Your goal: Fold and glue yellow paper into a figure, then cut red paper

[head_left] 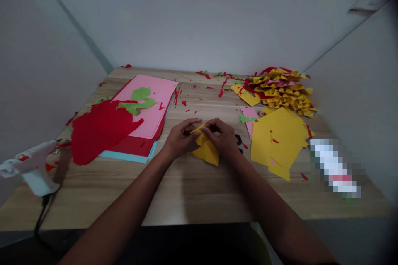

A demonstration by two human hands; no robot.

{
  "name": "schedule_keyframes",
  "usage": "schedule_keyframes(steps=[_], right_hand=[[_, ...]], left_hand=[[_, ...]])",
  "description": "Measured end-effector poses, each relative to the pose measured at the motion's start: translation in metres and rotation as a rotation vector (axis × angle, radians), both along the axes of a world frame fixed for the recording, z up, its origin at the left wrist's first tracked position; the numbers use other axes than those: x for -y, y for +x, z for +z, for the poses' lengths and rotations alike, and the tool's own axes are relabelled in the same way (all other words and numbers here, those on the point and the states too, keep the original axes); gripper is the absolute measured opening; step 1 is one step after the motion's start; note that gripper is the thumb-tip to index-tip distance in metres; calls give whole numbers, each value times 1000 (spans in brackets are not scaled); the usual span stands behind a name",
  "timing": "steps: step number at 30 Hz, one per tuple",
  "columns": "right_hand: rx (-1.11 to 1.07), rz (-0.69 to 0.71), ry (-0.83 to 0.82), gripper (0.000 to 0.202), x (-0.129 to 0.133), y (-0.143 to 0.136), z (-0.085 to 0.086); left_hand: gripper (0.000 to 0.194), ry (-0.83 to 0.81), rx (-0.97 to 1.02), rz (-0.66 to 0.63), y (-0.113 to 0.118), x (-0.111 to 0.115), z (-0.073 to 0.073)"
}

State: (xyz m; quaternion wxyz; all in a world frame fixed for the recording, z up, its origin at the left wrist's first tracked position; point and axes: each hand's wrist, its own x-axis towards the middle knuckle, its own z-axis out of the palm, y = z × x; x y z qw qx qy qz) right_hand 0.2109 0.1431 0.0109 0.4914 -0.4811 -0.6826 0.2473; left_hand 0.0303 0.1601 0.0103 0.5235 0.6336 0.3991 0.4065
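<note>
Near the middle of the wooden table (164, 198), a piece of yellow paper (207, 151) with creases is held up between my two hands. My left hand (183, 138) pinches its upper left edge with thumb and fingers. From the other side, my right hand (222, 134) grips the top of the same paper, its fingertips close to those of the left. Dark scissor handles (239, 140) show just beyond my right hand; the rest of the scissors is hidden. More yellow paper sheets (276, 136) lie to the right.
Pink sheets (149, 107) top a paper stack at left, partly under torn red paper (99, 132) and green scraps (141, 99). A white glue gun (39, 169) stands at far left, its cord over the edge. A layered yellow paper piece (286, 91) sits back right, near a blurred-out object (336, 167).
</note>
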Motion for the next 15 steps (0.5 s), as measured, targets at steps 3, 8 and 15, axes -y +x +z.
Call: schedule_keyframes(steps=[3, 8, 15], right_hand=[[7, 24, 43, 7, 0, 0, 0], [73, 93, 118, 4, 0, 3, 1], [225, 146, 192, 4, -1, 8, 3]], left_hand=[[49, 25, -49, -12, -1, 0, -1], [37, 237, -133, -25, -4, 0, -3], [31, 224, -72, 47, -4, 2, -3]])
